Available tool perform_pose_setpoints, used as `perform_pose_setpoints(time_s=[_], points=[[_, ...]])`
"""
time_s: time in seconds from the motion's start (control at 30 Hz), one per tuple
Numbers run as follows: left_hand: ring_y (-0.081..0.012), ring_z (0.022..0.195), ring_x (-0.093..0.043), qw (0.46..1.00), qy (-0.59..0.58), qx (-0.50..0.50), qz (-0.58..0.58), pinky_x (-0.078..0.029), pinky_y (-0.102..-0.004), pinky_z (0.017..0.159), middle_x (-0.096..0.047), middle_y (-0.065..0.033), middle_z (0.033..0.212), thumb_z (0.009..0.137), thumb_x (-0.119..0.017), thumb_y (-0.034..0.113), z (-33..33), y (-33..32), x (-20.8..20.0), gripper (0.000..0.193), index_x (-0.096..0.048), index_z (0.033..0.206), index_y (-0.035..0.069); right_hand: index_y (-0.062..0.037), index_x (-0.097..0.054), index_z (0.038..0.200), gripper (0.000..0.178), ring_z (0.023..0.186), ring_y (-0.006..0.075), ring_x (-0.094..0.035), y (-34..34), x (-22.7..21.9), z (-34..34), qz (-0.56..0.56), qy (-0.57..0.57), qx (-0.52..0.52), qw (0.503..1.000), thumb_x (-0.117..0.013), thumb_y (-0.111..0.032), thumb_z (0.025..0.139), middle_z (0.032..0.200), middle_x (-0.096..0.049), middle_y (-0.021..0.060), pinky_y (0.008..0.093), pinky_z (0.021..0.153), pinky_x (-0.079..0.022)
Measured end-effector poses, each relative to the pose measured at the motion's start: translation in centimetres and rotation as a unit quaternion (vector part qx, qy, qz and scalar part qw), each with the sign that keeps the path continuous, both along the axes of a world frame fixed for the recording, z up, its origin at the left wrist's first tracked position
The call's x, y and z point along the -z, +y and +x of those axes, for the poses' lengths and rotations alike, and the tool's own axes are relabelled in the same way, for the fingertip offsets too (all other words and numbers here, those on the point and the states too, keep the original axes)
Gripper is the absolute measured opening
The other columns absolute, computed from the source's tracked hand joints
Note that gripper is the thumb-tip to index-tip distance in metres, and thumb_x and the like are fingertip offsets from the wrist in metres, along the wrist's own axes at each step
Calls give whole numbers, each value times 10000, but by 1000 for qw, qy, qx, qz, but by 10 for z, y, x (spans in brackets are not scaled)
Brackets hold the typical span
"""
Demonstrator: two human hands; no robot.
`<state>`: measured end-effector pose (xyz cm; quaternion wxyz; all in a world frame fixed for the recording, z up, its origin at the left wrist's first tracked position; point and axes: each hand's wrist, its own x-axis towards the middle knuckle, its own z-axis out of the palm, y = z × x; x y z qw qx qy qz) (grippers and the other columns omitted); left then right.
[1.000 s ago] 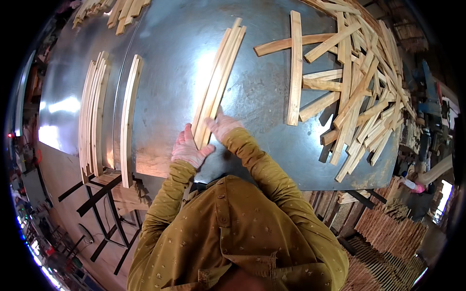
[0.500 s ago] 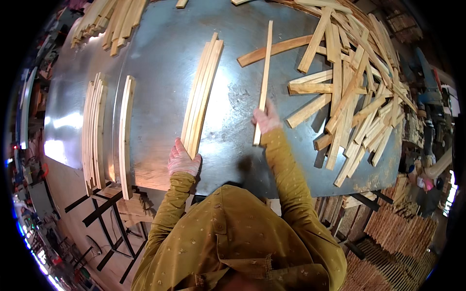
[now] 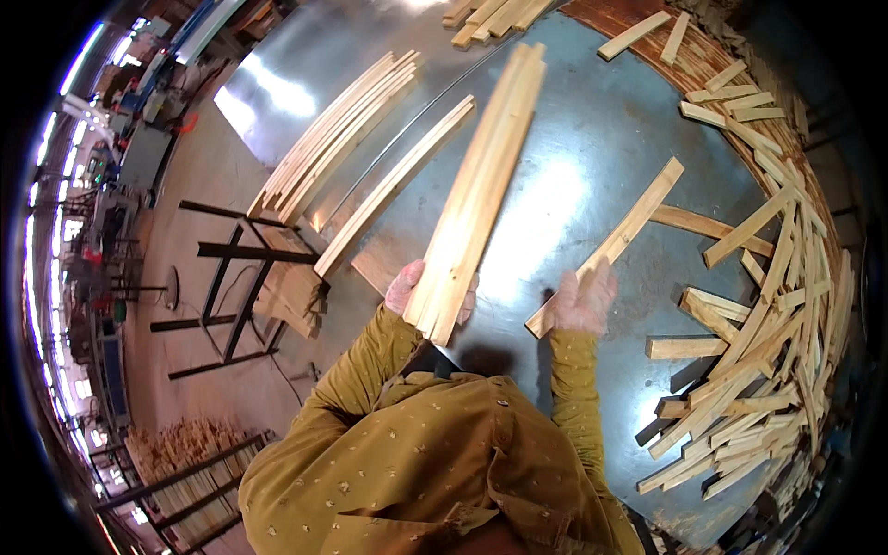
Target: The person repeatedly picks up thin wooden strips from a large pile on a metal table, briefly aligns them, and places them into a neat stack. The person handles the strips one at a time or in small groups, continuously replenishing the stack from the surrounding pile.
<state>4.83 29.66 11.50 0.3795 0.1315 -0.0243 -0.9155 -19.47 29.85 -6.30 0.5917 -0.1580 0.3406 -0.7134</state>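
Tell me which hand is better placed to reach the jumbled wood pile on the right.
Probably the right hand: it is nearer the jumbled pile and holds only a single strip, while the left hand, farther off, holds a bundle of strips.

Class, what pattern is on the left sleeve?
The left sleeve has pale motifs on mustard, best in head view.

Slat bundle (image 3: pixel 476 203): at 1 o'clock, I am gripping it and reading no lettering on it.
Single slat (image 3: pixel 638 211): between 2 and 3 o'clock, I am finding no legible mark.
Slat pile (image 3: pixel 758 347): between 3 and 4 o'clock, nothing is showing as text.
Machinery (image 3: pixel 145 153): near 10 o'clock, any lettering is appearing too small.
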Motion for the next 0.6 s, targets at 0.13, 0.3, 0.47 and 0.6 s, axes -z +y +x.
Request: perform_pose_setpoints(time_s=[0.13, 0.3, 0.47, 0.6], points=[[-261, 940, -594, 995, 79, -59, -11, -538, -357, 803, -558, -156, 1068, 781, -773, 453, 27, -28, 10, 884, -372, 1413, -19, -57, -369, 1439, 562, 814, 207, -520, -91, -96, 92, -33, -232, -194, 953, -602, -272, 975, 1078, -546, 125, 332, 765, -527], [-238, 869, -546, 993, 119, -3, 15, -515, -339, 738, -535, -124, 994, 726, -838, 438, 107, -77, 18, 911, -403, 1402, 10, -3, -449, 1264, 488, 754, 268, -656, -173, -157, 217, 11, -5, -157, 988, -702, -163, 879, 916, -622, 150, 403, 600, -591], [-294, 1052, -653, 918, -394, -37, -34, -563, -393, 873, -595, -216, 1267, 876, -700, 420, 247, -124, -9, 715, -485, 1343, -77, -12, -408, 1368, 644, 915, 270, -660, -208, -141, 319, 13, 42, -60, 997, -740, -86, 822, 1040, -636, 166, 362, 757, -586], [-295, 1259, -535, 759, -587, 89, -267, -413, -400, 1075, -503, -239, 1398, 901, -664, 394, 314, -160, -10, 776, -343, 1451, -50, -10, -328, 1449, 816, 1018, 288, -634, -223, -108, 384, 137, 166, -42, 976, -791, -165, 796, 1131, -633, 179, 353, 882, -533]])
